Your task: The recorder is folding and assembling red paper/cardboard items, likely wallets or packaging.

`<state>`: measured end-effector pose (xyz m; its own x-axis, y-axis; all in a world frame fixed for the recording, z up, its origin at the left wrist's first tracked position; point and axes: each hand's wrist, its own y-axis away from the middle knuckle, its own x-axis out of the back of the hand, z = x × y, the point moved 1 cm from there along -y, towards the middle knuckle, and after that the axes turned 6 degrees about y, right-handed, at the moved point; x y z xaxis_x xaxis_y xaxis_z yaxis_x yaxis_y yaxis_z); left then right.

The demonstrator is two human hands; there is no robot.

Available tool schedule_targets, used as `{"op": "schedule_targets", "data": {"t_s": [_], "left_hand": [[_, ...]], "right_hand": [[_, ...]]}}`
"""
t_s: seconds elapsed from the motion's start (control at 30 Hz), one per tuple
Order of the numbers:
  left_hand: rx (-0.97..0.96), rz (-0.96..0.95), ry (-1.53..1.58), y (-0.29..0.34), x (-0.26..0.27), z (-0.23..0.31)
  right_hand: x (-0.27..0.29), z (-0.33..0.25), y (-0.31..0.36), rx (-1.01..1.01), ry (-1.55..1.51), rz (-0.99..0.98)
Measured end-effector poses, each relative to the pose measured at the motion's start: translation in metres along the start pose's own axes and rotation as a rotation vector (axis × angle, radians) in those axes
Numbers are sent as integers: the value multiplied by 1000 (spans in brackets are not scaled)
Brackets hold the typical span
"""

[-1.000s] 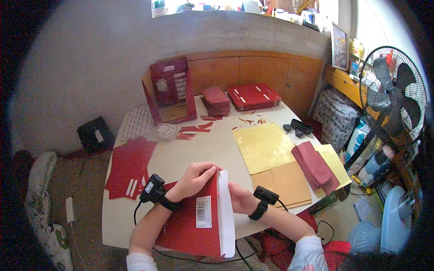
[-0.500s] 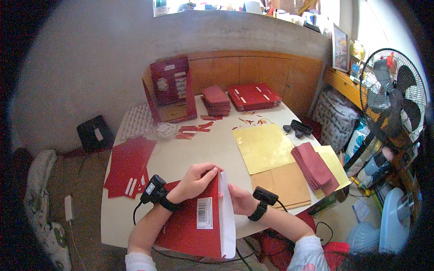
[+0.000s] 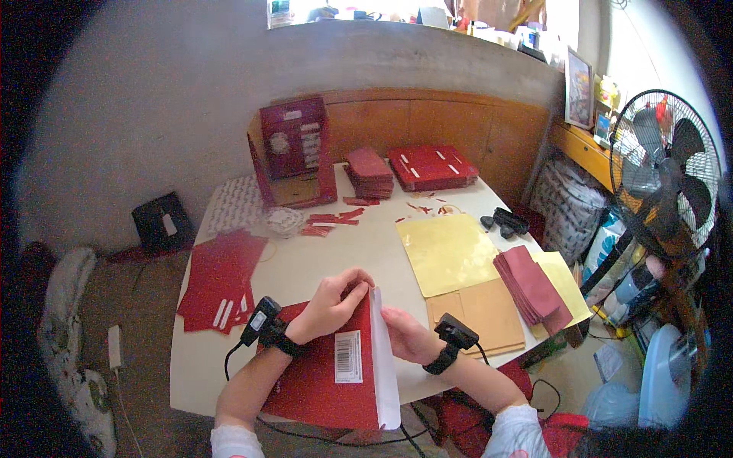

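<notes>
A large red paper envelope with a white barcode label lies tilted over the table's near edge. Along its right side runs a raised white flap. My left hand is closed on the envelope's far corner, thumb and fingers pinching where the flap begins. Beside the flap is my right hand, fingers stretched out with their tips at its edge; part of the thumb is hidden. Both wrists carry a strapped black device with a cable.
Red sheets lie at left, near an upright red box. Stacks of red pieces and red packets stand at the back. Yellow sheets, brown envelopes and dark-red envelopes lie at right. A fan stands beyond.
My right hand has slid slightly right and its fingertips show more beside the flap. My left hand keeps its pinch on the corner. The view has shifted a little.
</notes>
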<state>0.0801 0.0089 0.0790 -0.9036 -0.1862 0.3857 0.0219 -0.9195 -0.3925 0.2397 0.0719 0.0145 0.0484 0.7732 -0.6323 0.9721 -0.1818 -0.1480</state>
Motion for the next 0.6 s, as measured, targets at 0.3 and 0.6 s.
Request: {"op": "schedule_targets", "data": {"t_s": [0.3,0.6], "left_hand": [[-76,27,-28,-2,-2,-12],[-57,-24,10,1,-3,1]], "right_hand": [[2,-5,0,-16,115,87],[-5,-7,0,-53,196,186]]}}
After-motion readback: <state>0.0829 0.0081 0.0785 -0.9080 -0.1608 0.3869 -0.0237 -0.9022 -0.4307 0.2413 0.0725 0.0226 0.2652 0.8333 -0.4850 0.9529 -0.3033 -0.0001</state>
